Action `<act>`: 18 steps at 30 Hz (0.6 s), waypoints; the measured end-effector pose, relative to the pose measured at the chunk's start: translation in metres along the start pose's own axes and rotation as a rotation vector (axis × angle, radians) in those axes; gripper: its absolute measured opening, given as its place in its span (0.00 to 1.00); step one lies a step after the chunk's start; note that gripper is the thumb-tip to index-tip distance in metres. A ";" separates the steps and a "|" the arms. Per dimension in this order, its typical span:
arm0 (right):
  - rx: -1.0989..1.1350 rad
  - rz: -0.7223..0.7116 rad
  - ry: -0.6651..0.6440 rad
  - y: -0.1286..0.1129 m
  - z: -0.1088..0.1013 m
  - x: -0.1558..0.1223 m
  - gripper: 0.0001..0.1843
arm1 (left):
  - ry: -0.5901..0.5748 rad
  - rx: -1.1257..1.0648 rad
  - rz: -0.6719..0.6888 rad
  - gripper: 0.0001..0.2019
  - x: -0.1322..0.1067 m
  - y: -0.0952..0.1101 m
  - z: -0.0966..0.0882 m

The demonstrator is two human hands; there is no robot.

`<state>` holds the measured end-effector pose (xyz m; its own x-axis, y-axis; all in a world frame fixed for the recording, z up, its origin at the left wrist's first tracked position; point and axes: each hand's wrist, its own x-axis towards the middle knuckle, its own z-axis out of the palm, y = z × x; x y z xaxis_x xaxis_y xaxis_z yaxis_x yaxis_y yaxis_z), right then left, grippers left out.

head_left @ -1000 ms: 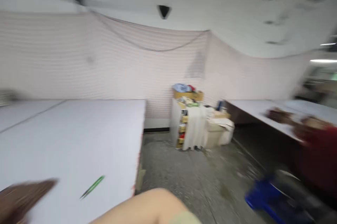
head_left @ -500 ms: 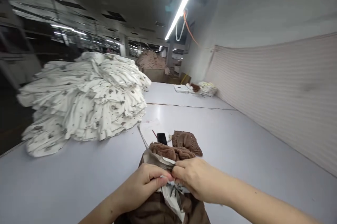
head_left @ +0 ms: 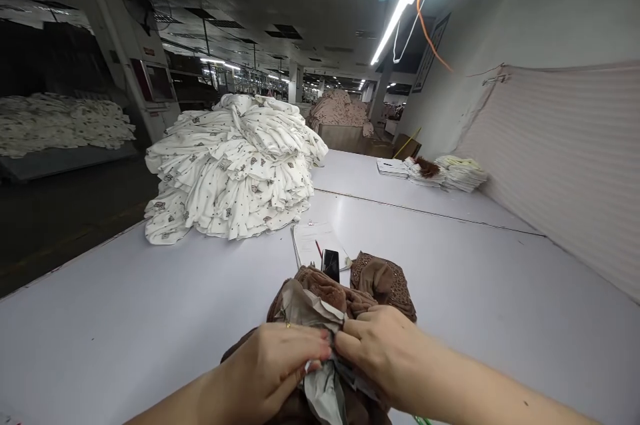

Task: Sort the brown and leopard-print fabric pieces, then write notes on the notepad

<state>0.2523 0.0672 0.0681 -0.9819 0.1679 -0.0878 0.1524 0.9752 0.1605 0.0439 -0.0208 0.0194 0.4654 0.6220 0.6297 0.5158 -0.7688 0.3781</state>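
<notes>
Brown fabric (head_left: 370, 408) lies bunched at the table's near side, beneath both hands. Over it is a crumpled grey-white sheet (head_left: 305, 305), paper or plastic, I cannot tell which. My left hand (head_left: 280, 362) bends around the sheet from the left, its fingertips pressed together on it. From the right, my right hand (head_left: 375, 352) pinches the same sheet close to the left fingertips. The spot between the fingers is partly hidden. Just beyond the hands sits a folded brown plush cloth (head_left: 325, 288), with a brown patterned cloth (head_left: 400, 288) to its right.
A black phone (head_left: 331, 264) and a red pen (head_left: 319, 248) lie by white papers (head_left: 310, 238). A tall heap of white printed fabric (head_left: 240, 172) stands at the left. Folded stacks (head_left: 460, 173) lie by the wall, under a pink striped sheet (head_left: 560, 158).
The view has swung left, so the table contents appear farther right. My left hand has turned more back-up over the crumpled sheet; the right keeps its pinch beside it.
</notes>
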 end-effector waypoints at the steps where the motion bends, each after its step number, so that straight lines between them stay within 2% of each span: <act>1: -0.017 -0.014 0.002 0.002 0.001 -0.001 0.07 | 0.009 0.033 0.036 0.14 0.002 0.001 0.001; 4: -0.070 -0.009 -0.038 0.009 -0.002 0.000 0.07 | 0.030 0.123 0.149 0.12 0.010 0.004 0.004; 9: -0.164 0.045 -0.224 0.014 -0.010 0.014 0.11 | -0.004 0.401 0.266 0.10 0.015 0.006 0.013; 12: -0.173 0.009 -0.178 0.015 -0.004 0.015 0.10 | 0.017 0.530 0.322 0.10 0.012 0.005 0.022; 15: -0.162 -0.021 -0.138 0.017 0.001 0.012 0.10 | 0.013 0.485 0.319 0.10 0.010 -0.001 0.031; 18: -0.155 0.060 -0.183 0.020 -0.001 0.009 0.09 | 0.100 0.402 0.279 0.14 0.008 -0.011 0.036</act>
<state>0.2464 0.0885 0.0714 -0.9325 0.2623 -0.2481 0.1772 0.9312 0.3184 0.0677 -0.0018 -0.0035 0.5641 0.3686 0.7389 0.6269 -0.7735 -0.0927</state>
